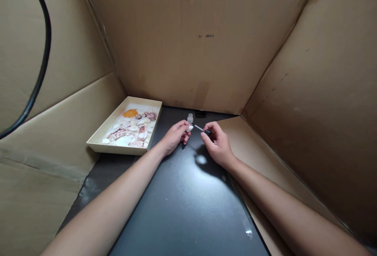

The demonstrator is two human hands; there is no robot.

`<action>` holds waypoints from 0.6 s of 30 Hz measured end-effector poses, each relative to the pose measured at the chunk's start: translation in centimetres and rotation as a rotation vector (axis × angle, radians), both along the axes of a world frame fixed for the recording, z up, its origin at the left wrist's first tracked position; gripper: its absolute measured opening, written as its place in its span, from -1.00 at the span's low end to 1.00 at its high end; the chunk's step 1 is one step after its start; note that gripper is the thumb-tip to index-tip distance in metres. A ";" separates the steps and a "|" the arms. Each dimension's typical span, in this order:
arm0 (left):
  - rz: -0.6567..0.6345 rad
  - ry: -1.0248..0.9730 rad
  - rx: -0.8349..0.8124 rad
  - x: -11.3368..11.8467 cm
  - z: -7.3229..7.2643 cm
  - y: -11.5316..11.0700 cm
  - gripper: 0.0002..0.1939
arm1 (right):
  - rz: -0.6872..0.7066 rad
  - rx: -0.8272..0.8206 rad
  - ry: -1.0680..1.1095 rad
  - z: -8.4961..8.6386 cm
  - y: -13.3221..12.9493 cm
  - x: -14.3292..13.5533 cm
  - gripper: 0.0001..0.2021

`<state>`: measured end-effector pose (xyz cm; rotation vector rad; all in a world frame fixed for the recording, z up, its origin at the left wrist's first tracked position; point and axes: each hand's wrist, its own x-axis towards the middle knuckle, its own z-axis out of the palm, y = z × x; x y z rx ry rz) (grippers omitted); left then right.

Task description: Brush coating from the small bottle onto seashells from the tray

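Between the fingertips of my left hand [176,135] is a small white seashell [190,128]. My right hand [217,143] grips the black cap of a small applicator brush [199,128], whose thin stem points left at the shell. The brush tip is at or very near the shell; whether they touch I cannot tell. Just behind my left fingertips a small clear glass bottle [190,118] stands upright on the dark table, its neck uncapped. Its lower part is partly hidden by the shell and fingers.
To the left a shallow cream tray [118,150] holds several seashells and an orange scallop shell [130,113]. Cardboard walls [165,44] enclose the dark tabletop [176,209] at the back and sides. A black cable [47,40] hangs at upper left. Flat cardboard [250,142] lies along the right.
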<state>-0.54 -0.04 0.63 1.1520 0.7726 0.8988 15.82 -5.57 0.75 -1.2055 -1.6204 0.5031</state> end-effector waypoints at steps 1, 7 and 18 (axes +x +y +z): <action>0.003 0.004 0.003 0.0 0.0 0.0 -0.91 | 0.003 -0.006 -0.012 0.0 0.0 0.0 -0.90; 0.004 0.009 0.012 0.1 0.1 0.0 -0.89 | -0.040 0.007 -0.034 0.0 0.1 0.1 -0.91; 0.000 -0.018 0.002 0.1 -0.2 0.1 -0.87 | 0.005 -0.020 -0.079 0.0 0.0 0.0 -0.90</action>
